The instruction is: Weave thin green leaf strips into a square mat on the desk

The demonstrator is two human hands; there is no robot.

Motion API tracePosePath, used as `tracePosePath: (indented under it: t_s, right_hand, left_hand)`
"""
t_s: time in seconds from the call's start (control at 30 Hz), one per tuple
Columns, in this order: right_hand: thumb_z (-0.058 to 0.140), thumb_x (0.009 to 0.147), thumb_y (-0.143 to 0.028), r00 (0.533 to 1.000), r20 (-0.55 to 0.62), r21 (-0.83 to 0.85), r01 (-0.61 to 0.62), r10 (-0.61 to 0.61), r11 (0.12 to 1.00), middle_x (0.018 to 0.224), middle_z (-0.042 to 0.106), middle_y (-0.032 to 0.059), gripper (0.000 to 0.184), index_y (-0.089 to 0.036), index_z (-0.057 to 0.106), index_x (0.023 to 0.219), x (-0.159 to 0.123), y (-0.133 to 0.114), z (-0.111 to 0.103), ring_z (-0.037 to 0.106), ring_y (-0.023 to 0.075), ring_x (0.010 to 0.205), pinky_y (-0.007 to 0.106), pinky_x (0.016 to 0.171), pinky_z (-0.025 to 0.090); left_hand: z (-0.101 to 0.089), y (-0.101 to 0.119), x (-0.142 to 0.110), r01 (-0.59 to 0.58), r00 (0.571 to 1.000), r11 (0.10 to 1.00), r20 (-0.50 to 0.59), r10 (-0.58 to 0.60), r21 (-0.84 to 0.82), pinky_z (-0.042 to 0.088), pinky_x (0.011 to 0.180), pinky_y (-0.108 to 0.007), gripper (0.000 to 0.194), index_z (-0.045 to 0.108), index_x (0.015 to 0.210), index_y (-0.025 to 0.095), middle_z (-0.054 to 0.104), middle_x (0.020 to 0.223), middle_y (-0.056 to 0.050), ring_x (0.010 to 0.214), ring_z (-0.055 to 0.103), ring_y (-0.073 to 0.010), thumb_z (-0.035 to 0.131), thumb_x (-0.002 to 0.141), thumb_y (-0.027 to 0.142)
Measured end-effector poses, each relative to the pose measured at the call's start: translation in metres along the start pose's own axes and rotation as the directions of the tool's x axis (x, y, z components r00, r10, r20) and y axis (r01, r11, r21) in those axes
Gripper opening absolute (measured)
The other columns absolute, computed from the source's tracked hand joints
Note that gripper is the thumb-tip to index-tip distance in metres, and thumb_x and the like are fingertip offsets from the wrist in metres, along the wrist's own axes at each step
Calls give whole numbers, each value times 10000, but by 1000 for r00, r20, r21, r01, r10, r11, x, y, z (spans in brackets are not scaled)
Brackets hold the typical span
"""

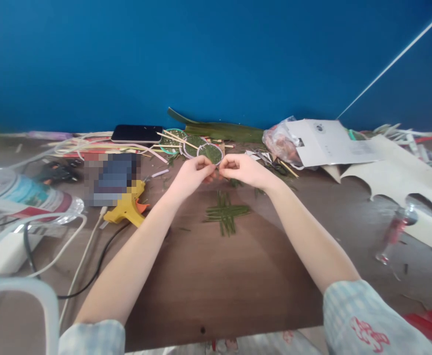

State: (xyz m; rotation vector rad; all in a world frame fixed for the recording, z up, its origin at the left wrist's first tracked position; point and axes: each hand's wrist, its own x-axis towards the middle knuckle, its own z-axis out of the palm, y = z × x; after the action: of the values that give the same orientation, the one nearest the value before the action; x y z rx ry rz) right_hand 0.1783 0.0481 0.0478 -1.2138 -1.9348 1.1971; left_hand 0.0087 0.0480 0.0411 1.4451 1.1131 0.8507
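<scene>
My left hand (198,172) and my right hand (241,168) meet over the middle of the table, thumbs and fingers pinched close together. Whatever lies between the fingertips is too small to make out. Just beyond them sits a round disc (212,152) with a green centre and a pale rim, partly covered by my fingers. Similar discs (190,146) lie behind it, with thin wooden sticks (182,139) across them. Closer to me, narrow green leaf strips (227,213) form a woven cross on the brown table (216,276).
A yellow glue gun (129,204), cables and a plastic bottle (34,195) crowd the left. A black phone (137,133) and a long green leaf (223,131) lie along the blue wall. Cut white card (393,162) and a clear-and-red tool (395,234) are on the right.
</scene>
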Motion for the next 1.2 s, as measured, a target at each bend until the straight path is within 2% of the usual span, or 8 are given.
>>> tracePosePath:
  t_s: [0.17,0.3,0.43,0.6,0.7,0.8,0.93,1.2]
  right_hand:
    - [556,690,-198,988,105,24,-116,113,993,633,625,5,57,-158,544,727,-4,0,-5,530,103,595,274,646,416]
    - [576,688,-216,972,182,12,-153,148,988,621,621,4,71,-161,552,726,-8,8,-7,546,106,592,264,623,416]
    - [580,683,-198,972,205,29,-125,117,992,651,623,-2,66,-167,551,733,-18,10,-8,557,106,616,260,636,427]
    - [598,683,-216,974,204,142,-126,95,982,761,655,24,93,-164,552,745,-32,9,1,581,108,676,264,673,463]
    - [588,682,-212,981,162,176,-133,105,975,787,667,40,90,-165,543,743,-34,16,9,584,112,676,267,656,473]
    - [574,682,-203,983,131,169,-150,128,974,803,673,48,79,-166,533,739,-34,24,15,570,103,629,266,633,472]
    - [565,685,-192,979,118,151,-181,164,972,810,674,55,74,-164,522,738,-33,30,16,549,88,572,262,620,463]
    - [541,697,-192,979,115,141,-182,166,973,797,676,55,59,-165,509,738,-34,31,14,548,88,564,248,594,437]
  left_hand:
    - [0,-1,0,110,991,994,-70,-112,-25,443,619,-233,115,534,812,154,606,711,11,593,554,-84,513,712,207]
    - [-5,-11,0,33,982,994,-191,-12,108,442,700,-260,215,527,908,164,576,744,15,691,563,-108,513,693,164]
    - [-4,-23,-15,-42,960,983,-266,89,179,438,786,-284,284,496,962,162,578,898,-22,783,555,-112,490,683,110]
    - [8,-35,-47,-77,962,891,-201,184,448,417,858,-335,275,492,959,162,558,985,-57,931,526,-167,498,689,110]
    - [17,-40,-56,-51,977,781,-131,169,623,387,883,-385,243,496,940,164,561,987,-70,970,490,-213,559,705,174]
    - [24,-40,-56,-6,988,687,-103,117,726,369,862,-420,309,499,965,164,550,1028,-82,988,467,-251,620,701,271]
    - [29,-39,-52,-4,994,632,-68,91,775,356,846,-422,410,493,1006,173,519,1074,-87,1017,442,-272,666,672,334]
    - [27,-38,-48,-90,994,632,29,106,770,352,856,-434,407,501,1032,217,458,1118,-76,1059,402,-276,674,672,293]
